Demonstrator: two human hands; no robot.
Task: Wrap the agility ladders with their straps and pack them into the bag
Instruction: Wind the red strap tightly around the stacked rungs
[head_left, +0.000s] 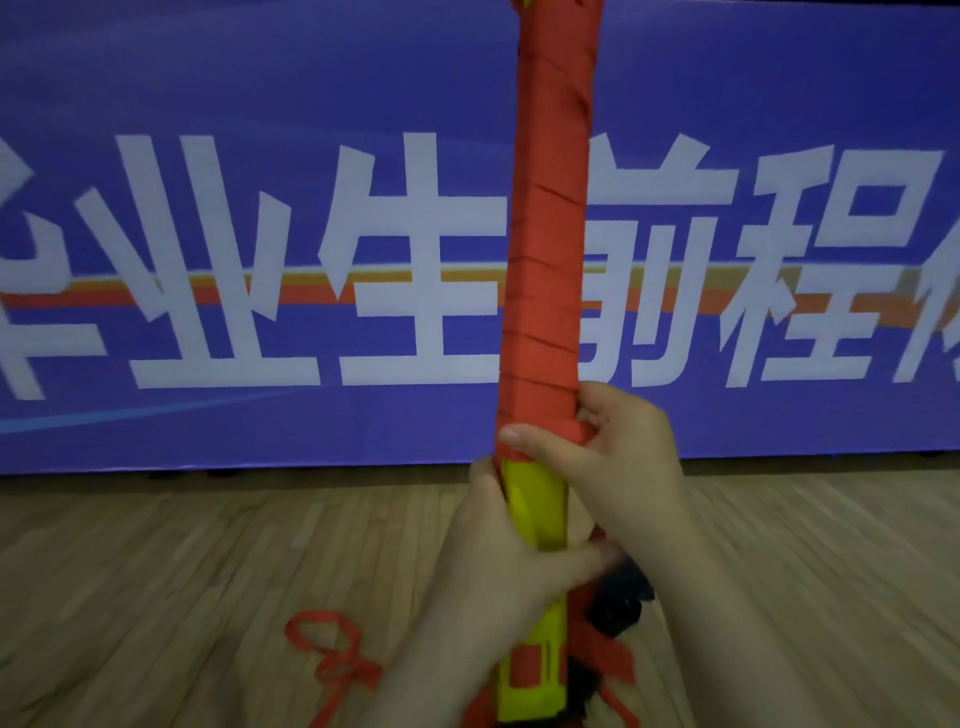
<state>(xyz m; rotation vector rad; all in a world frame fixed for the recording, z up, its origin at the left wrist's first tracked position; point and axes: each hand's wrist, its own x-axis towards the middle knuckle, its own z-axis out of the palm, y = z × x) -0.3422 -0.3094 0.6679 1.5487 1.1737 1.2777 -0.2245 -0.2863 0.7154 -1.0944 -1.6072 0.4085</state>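
- Two hands are clamping one ladder bundle (537, 514) in the head view, holding it upright in the middle of the picture.
- Lower on the bundle, the left hand (498, 566) is gripping the bare yellow plastic from the bundle's left side, its thumb lying across the front.
- Just above it, the right hand (628, 478) is gripping the bundle from the right side. Its thumb is pressing across the lowest turn of the red strap (550, 234) and its fingers are curling round behind.
- Both hands are sitting close together on the bundle, one above the other.
- From the right thumb upward the red strap is covering the bundle in slanting, overlapping turns, running out past the top edge.
- Below the left hand the yellow end of the bundle is running down and out past the bottom edge.
- Left of the bundle's lower end, a loose strap (332, 654) is lying in loops on the wooden floor (156, 571); more red strap is trailing just right of that end.
- Behind the bundle, to its right and under the right wrist, a dark thing (621, 597) is lying on the floor, too hidden to identify.
- Farther behind the bundle, a blue banner (260, 104) with large white characters and an orange stripe is standing across the whole view.
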